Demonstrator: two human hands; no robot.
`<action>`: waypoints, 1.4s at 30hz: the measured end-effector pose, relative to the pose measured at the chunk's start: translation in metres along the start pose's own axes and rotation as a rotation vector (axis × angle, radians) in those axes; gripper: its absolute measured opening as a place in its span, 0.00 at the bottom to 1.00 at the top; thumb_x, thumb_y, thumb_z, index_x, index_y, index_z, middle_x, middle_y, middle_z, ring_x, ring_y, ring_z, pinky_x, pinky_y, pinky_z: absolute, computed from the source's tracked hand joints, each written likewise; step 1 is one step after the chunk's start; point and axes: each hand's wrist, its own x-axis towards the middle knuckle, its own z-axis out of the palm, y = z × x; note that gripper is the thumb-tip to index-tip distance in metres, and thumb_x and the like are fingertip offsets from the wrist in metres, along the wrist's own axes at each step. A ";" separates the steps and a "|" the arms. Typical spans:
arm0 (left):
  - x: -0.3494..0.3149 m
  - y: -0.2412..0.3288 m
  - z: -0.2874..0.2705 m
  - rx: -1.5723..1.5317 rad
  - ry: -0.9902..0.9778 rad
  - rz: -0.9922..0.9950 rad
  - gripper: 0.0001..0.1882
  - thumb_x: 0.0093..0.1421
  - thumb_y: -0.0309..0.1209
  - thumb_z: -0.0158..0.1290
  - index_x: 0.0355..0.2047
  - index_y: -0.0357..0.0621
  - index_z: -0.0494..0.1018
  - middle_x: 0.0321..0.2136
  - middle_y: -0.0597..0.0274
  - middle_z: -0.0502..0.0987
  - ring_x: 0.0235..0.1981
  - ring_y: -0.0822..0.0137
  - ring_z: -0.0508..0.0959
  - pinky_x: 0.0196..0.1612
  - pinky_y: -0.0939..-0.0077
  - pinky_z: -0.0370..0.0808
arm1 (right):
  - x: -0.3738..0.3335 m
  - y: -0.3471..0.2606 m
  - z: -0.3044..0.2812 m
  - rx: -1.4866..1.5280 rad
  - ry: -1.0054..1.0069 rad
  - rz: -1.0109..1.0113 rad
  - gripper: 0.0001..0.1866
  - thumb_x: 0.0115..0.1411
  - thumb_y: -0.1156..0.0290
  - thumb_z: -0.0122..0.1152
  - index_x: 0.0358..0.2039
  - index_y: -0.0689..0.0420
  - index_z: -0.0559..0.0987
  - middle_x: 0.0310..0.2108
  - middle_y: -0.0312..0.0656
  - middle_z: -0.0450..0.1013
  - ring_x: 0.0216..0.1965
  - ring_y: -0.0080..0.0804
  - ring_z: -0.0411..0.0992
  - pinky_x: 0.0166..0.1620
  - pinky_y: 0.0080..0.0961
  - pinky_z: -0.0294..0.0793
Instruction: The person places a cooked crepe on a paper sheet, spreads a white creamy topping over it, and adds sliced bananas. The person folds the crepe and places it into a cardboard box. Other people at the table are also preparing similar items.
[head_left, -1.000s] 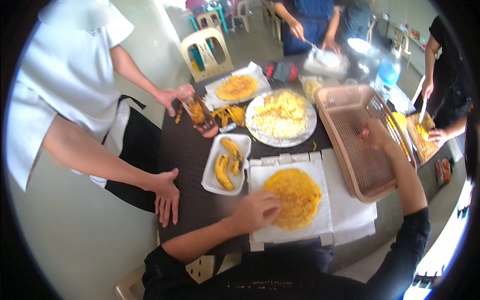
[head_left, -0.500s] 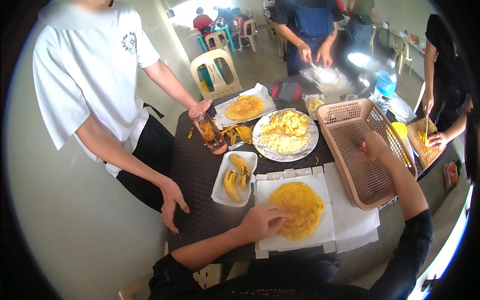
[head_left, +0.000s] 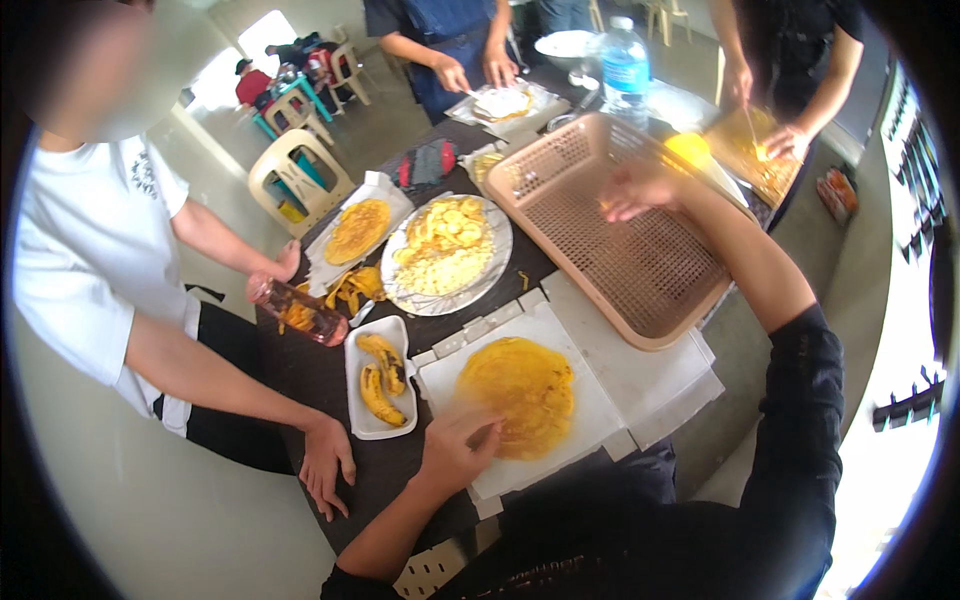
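A round yellow pancake (head_left: pixel 530 385) lies on white paper over an opened-out white carton (head_left: pixel 600 425) in front of me. My left hand (head_left: pixel 452 452) is at its near left edge, fingers curled and smeared by motion; whether they touch it or pinch anything cannot be made out. My right hand (head_left: pixel 640 192) hovers over the brown plastic basket (head_left: pixel 660 340), its fingers loosely stretched out and blurred, with nothing clearly held. Left of the carton, a white foam tray (head_left: pixel 380 430) holds two bananas (head_left: pixel 378 395). Beyond it, a patterned plate (head_left: pixel 428 303) bears sliced and chopped yellow food (head_left: pixel 445 235).
A person in white at left rests both hands by the table (head_left: pixel 330 395), near a pink-tinted jar (head_left: pixel 298 312). Another pancake (head_left: pixel 358 230) lies on paper. Across, a person spreads white stuff on paper; another cuts on a wooden board (head_left: pixel 770 175). A water bottle (head_left: pixel 625 65) stands behind the basket.
The view has turned to the right, so the table things appear shifted left. My right hand has loosened from a closed shape over the basket. My left hand stays by the pancake's edge.
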 end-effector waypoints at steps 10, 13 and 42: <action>0.003 0.003 -0.001 0.012 -0.003 -0.007 0.06 0.54 0.21 0.65 0.34 0.39 0.83 0.33 0.53 0.82 0.34 0.54 0.83 0.39 0.65 0.79 | -0.007 -0.008 0.004 0.156 -0.017 -0.036 0.10 0.66 0.71 0.65 0.47 0.59 0.81 0.41 0.37 0.82 0.41 0.24 0.82 0.44 0.19 0.82; 0.002 0.003 -0.002 0.022 -0.009 -0.018 0.06 0.54 0.20 0.65 0.34 0.39 0.83 0.32 0.53 0.83 0.34 0.53 0.83 0.39 0.65 0.79 | -0.009 -0.008 0.007 0.097 0.001 -0.011 0.13 0.67 0.73 0.63 0.50 0.63 0.82 0.39 0.39 0.81 0.38 0.22 0.81 0.43 0.17 0.83; -0.003 0.001 0.000 -0.027 -0.006 -0.077 0.06 0.55 0.19 0.64 0.34 0.39 0.83 0.32 0.53 0.83 0.35 0.54 0.83 0.39 0.65 0.79 | 0.006 0.002 0.008 -0.386 -0.003 -0.245 0.10 0.61 0.71 0.66 0.40 0.60 0.88 0.31 0.40 0.85 0.30 0.25 0.81 0.37 0.24 0.82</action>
